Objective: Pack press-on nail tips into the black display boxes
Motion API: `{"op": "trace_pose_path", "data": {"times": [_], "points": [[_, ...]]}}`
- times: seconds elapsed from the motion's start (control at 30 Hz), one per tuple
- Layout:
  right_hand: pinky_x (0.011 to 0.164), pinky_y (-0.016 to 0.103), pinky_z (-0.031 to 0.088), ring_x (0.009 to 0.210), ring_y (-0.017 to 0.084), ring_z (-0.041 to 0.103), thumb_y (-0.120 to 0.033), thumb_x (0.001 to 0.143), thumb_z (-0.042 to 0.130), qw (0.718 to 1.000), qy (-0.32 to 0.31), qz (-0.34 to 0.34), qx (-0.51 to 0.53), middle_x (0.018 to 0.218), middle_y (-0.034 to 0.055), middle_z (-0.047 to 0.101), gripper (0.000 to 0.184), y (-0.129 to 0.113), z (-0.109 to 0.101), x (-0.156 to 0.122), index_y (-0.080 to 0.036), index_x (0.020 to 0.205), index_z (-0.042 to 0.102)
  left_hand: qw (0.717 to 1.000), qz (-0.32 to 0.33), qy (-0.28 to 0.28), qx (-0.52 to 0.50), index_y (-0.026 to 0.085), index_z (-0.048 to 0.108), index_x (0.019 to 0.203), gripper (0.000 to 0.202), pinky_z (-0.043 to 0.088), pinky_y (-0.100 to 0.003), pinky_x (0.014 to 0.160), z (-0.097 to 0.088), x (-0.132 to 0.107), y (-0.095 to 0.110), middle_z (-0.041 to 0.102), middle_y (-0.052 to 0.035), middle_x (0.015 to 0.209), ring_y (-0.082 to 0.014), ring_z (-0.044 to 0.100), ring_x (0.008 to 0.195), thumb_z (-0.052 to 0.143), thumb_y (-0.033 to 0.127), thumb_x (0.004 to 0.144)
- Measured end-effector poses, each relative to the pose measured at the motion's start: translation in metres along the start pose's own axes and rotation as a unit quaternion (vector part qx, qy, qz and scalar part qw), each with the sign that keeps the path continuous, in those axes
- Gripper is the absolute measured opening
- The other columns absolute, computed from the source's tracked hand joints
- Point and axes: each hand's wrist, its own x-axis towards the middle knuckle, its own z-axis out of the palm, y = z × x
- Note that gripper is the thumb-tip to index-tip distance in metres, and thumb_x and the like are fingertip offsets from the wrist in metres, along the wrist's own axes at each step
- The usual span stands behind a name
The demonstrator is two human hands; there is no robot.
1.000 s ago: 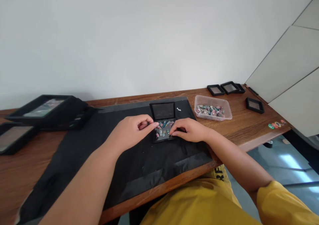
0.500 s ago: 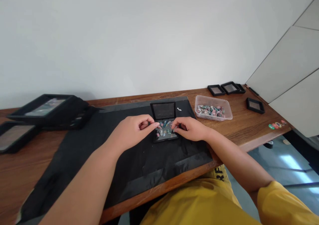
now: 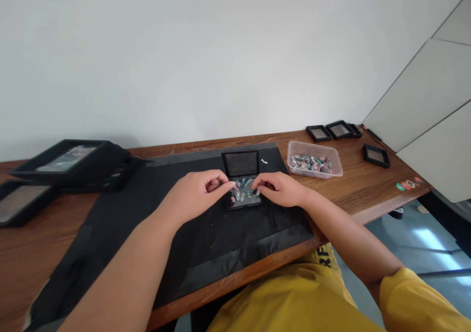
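A small black hinged case [image 3: 224, 165] lies on the black mat with its windowed lid raised at the back. Inside it, several small glossy trinkets [image 3: 243, 193] in pink, teal and silver rest on a clear grey sheet. At the case's left side, my left hand [image 3: 200, 190] has thumb and forefinger pinched together. My right hand [image 3: 279, 189] bends over the right side, its fingers curled in a pinch at the trinkets' edge. Whatever lies between either hand's fingertips is too small or hidden to make out.
The black mat [image 3: 206, 248] covers the middle of the wooden table [image 3: 353, 190]. To the right stands a clear plastic tub [image 3: 333, 170] of similar trinkets, with black frames [image 3: 376, 155] beyond it. Larger black frames [image 3: 69, 158] are stacked at left. A white scrap [image 3: 264, 161] lies near the case.
My right hand's fingertips have shifted very slightly at the right side of the case. My left hand, the case and the tub look the same.
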Motion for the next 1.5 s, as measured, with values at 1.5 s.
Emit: {"op": "trace_pose_path", "data": {"times": [1.5], "points": [[0.070, 0.024, 0.043, 0.069, 0.011, 0.058, -0.015, 0.084, 0.082, 0.997, 0.044, -0.031, -0.058, 0.083, 0.0016, 0.073, 0.012, 0.0070, -0.0016, -0.0013, -0.016, 0.094, 0.077, 0.999, -0.025, -0.026, 0.017, 0.026, 0.069, 0.074, 0.042, 0.028, -0.030, 0.054, -0.0029, -0.0015, 0.0068, 0.048, 0.0033, 0.053, -0.0146, 0.041, 0.052, 0.054, 0.064, 0.082]]}}
